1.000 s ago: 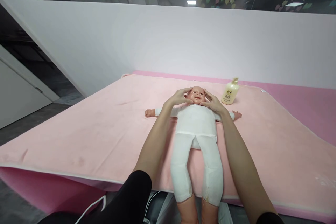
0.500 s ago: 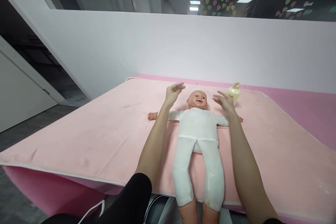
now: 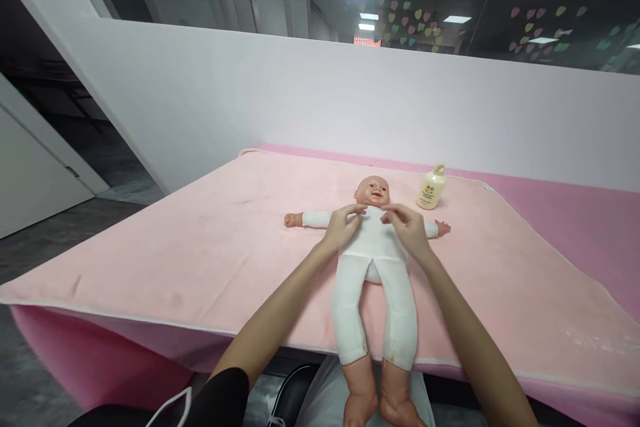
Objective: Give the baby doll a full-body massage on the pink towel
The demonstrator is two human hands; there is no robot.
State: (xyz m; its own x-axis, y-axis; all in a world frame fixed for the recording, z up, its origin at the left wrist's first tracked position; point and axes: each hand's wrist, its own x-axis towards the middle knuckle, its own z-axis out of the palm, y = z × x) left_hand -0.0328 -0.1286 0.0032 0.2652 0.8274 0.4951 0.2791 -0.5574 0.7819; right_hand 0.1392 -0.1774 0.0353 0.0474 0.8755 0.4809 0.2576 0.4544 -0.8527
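A baby doll in a white cloth body lies on its back on a pink blanket, its head away from me and its arms spread. Its bare feet hang past the near edge. My left hand rests on the doll's upper chest by the shoulder at left, fingers stretched toward the collar. Opposite it, my right hand touches the chest just below the neck, fingers apart and slightly bent. Neither hand shows anything held. Both hands partly cover the doll's shoulders.
A pale yellow pump bottle stands beyond the doll's arm at right. The blanket covers a pink padded table against a white wall with a window above. A white cable hangs near my sleeve at lower left.
Both hands have come down and toward me, from the air on either side of the doll's head onto its upper chest. The bottle now shows fully, clear of my right hand.
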